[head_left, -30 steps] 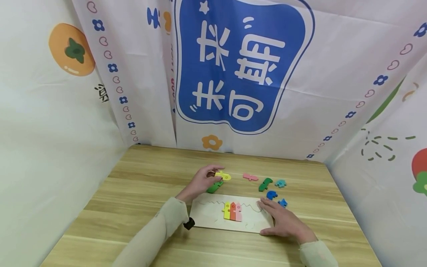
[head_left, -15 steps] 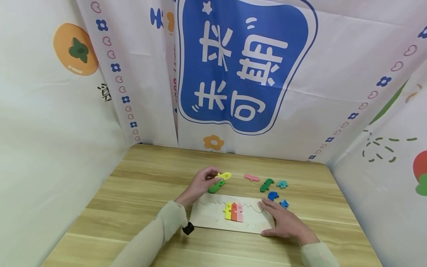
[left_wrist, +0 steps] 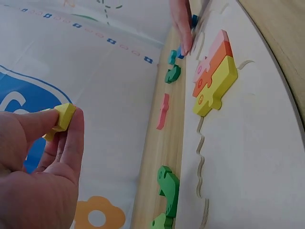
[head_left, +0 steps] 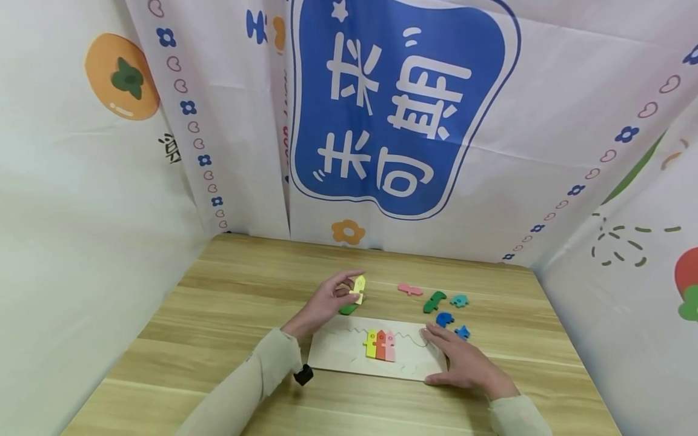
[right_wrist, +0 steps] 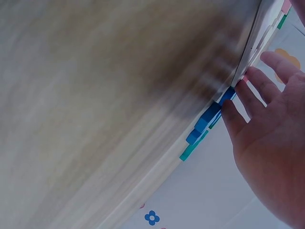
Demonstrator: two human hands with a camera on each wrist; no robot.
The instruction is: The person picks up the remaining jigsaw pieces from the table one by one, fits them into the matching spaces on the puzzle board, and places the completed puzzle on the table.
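In the head view my left hand (head_left: 326, 298) pinches a yellow puzzle piece (head_left: 359, 287) between thumb and fingers, pointed end up. The left wrist view shows this piece (left_wrist: 65, 117) held clear of the table. A pale wooden puzzle board (head_left: 338, 350) lies flat in front of me. Near its middle a yellow piece (head_left: 371, 344), a red piece (head_left: 381, 346) and a pink piece (head_left: 390, 347) sit side by side, interlocked. My right hand (head_left: 468, 362) rests on the board's right end, fingers extended. A green piece (head_left: 348, 309) behind the board is partly hidden by my left hand.
Loose pieces lie behind and right of the board: pink (head_left: 410, 289), dark green (head_left: 434, 301), teal (head_left: 459, 300) and two blue, one curved (head_left: 444, 319) and one pointed (head_left: 462, 332). Printed cloth (head_left: 245, 181) walls in the wooden table (head_left: 218, 284).
The yellow piece in my left hand has turned from lying sideways to standing with its point up, drawn slightly left. My right hand holds its place at the board.
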